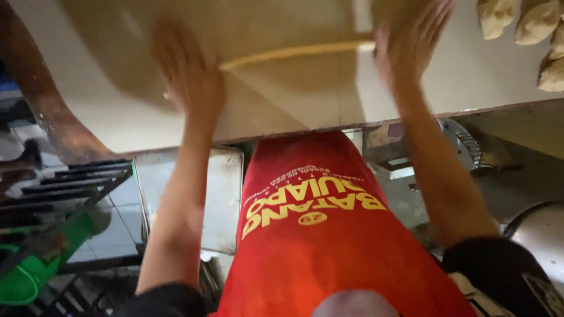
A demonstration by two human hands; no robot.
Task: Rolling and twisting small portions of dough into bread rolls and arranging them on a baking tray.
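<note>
Pale, floured white worktop (pixel 470 76) carries a wide, thin beige sheet of dough (pixel 235 35), with both hands pressed on a slim wooden rolling pin (pixel 294 53) across it. Left hand (pixel 188 76) lies flat and spread, right hand (pixel 411 41) likewise; lumpy dough balls (pixel 529 29) sit far right.

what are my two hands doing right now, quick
Left hand: open, palm flat on the rolling pin over the dough sheet.
Right hand: open, flat on the pin's other end.
</note>
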